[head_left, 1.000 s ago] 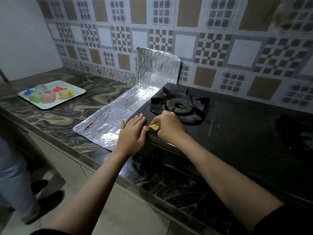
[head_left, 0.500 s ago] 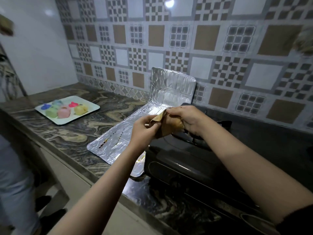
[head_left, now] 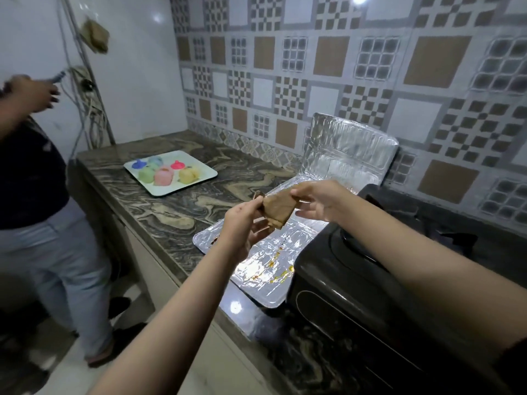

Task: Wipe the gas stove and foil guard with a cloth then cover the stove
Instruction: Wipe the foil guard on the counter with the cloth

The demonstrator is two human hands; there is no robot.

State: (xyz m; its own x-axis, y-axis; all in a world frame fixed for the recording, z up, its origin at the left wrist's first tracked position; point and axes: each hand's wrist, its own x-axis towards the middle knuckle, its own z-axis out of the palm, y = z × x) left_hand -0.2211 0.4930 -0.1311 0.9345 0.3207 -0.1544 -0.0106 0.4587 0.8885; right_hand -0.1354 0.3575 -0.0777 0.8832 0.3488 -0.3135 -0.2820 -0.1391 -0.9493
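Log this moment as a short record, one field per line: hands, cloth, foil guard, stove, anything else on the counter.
left hand: pinches one corner of the cloth
right hand: pinches the opposite edge of the cloth
cloth: brown, held in the air above the foil guard
foil guard: flat part on the counter with brown and yellow stains, back panel upright against the wall
stove: black, uncovered, right of the foil
tray: white, holds coloured items, far left

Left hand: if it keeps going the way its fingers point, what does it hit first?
The left hand points up-right, pinching the cloth. Straight on, it would probably meet the right hand holding the cloth's other end; depth is unclear from one view.
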